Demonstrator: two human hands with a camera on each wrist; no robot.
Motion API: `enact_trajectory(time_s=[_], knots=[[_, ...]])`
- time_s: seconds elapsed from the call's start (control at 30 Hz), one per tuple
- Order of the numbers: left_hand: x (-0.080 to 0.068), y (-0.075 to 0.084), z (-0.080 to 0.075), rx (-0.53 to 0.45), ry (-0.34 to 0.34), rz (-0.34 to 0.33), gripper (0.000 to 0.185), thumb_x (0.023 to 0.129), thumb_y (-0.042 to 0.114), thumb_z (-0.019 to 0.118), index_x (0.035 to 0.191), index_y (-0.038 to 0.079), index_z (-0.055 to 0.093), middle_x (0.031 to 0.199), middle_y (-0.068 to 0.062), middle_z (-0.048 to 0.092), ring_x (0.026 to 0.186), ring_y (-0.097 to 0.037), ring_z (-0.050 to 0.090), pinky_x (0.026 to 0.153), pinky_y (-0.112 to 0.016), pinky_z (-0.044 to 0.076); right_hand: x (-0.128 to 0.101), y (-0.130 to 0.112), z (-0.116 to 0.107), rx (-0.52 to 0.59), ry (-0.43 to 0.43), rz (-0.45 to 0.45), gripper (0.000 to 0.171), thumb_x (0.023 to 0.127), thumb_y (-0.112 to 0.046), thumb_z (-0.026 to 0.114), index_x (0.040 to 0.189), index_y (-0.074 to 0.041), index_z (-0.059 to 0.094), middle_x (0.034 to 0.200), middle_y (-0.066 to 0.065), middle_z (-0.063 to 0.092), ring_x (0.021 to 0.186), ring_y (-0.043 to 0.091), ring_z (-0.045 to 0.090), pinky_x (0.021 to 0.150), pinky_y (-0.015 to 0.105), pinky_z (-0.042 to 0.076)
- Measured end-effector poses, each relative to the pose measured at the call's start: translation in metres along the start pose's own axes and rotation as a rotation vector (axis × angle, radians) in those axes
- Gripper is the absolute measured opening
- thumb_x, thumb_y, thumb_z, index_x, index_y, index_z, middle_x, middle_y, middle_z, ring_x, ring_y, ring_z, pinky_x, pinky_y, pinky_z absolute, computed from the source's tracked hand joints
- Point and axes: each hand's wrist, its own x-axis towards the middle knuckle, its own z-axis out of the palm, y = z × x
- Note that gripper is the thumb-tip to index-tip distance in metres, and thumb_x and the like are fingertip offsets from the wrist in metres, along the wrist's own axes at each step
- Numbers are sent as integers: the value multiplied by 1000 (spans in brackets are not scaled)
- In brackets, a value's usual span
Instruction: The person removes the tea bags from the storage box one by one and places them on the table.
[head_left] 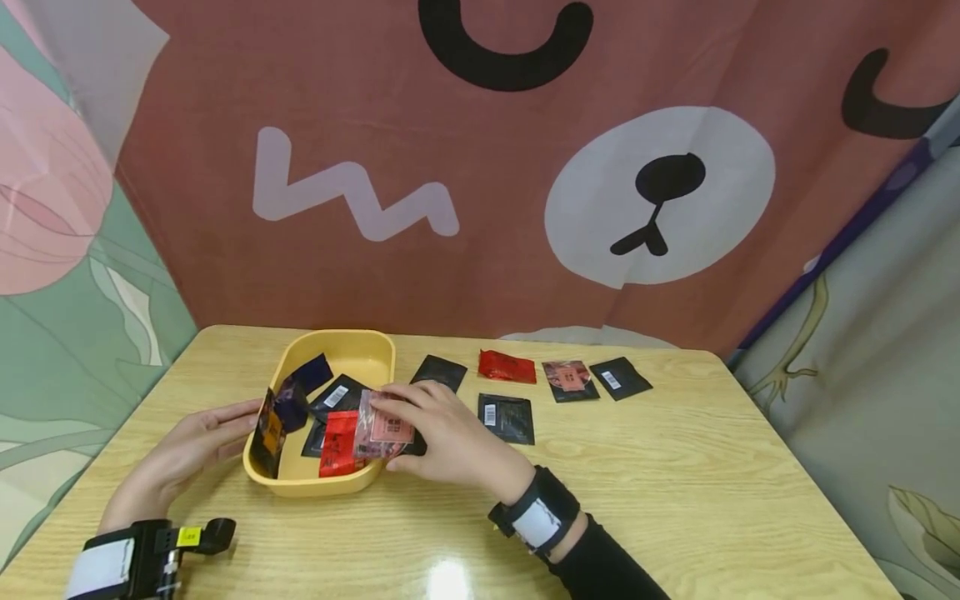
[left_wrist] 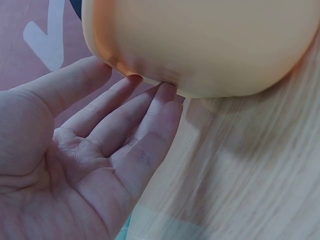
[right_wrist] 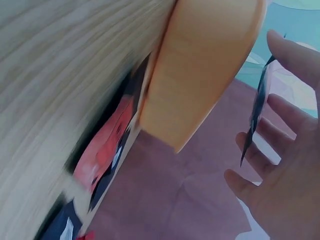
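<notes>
bare tabletop (head_left: pixel 675 500) open at near right, 5 packets (head_left: pixel 507 417) strewn beyond, yellow tray (head_left: pixel 352 350) blocking left centre

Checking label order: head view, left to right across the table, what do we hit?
Left hand → yellow tray → right hand → black packet with barcode → pink-faced packet → far-right black packet. The red packet and the black packet behind the right hand overlap these in x, so left out.

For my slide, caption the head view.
Right hand pinches a pink packet over the yellow tray; left hand steadies it.
</notes>
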Motion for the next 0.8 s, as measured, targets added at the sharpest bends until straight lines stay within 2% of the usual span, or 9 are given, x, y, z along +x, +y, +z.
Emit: enact_trajectory(time_s=[0.1, 0.27, 0.37, 0.5, 0.57, 0.6, 0.77, 0.8], knots=[[0, 1, 0, 12, 1, -2, 64, 105, 22, 52, 147, -18, 25, 144, -23, 44, 101, 7, 59, 88, -22, 54, -5, 6, -1, -4, 11, -6, 82, 83, -50, 77, 153, -33, 37, 155, -7, 36, 131, 19, 37, 110, 41, 37], [-1, 1, 0, 13, 5, -5, 63, 105, 20, 52, 146, -19, 26, 142, -20, 49, 100, 7, 59, 87, -22, 55, -14, 13, -2, 8, 36, -32, 82, 84, -50, 77, 154, -33, 37, 155, -4, 36, 132, 19, 38, 110, 43, 38], [-1, 0, 0, 6, 1, 5, 62, 105, 18, 52, 146, -20, 25, 139, -15, 53, 100, 6, 60, 86, -22, 55, -22, 18, -3, 7, 43, -23, 81, 83, -49, 78, 152, -31, 41, 154, -5, 37, 131, 18, 39, 111, 44, 38], [-1, -1, -1, -14, 3, 12, 61, 105, 17, 52, 145, -21, 26, 126, 7, 60, 100, 6, 60, 85, -20, 55, -34, 28, -3, 1, 32, 5, 78, 83, -49, 78, 150, -29, 44, 154, -6, 36, 133, 20, 38, 113, 45, 35], [-1, -1, -1, -16, 5, 21, 61, 105, 17, 52, 145, -21, 27, 122, 12, 61, 100, 5, 61, 85, -20, 55, -40, 33, -3, -10, 25, 16, 78, 83, -49, 78, 150, -28, 45, 155, -6, 35, 134, 21, 38, 114, 47, 33], [-1, 0, -1, -17, 7, 23, 60, 105, 17, 53, 145, -20, 27, 122, 13, 61, 100, 4, 61, 85, -20, 55, -43, 36, -3, -16, 22, 18, 77, 83, -49, 78, 150, -28, 45, 155, -5, 35, 135, 21, 37, 114, 47, 33], [-1, -1, 0, 6, 3, 30, 60, 105, 18, 53, 145, -19, 28, 133, -5, 59, 100, 3, 61, 85, -22, 55, -57, 49, -3, -51, 2, -10, 79, 82, -49, 79, 151, -27, 45, 152, -3, 40, 133, 21, 39, 113, 47, 35], [-2, -1, 0, 0, 8, 23, 60, 105, 18, 53, 145, -19, 28, 131, -3, 60, 100, 3, 62, 85, -22, 55, -59, 52, -3, -55, -5, -18, 80, 82, -49, 79, 150, -27, 45, 152, -2, 41, 132, 21, 40, 112, 47, 35]])
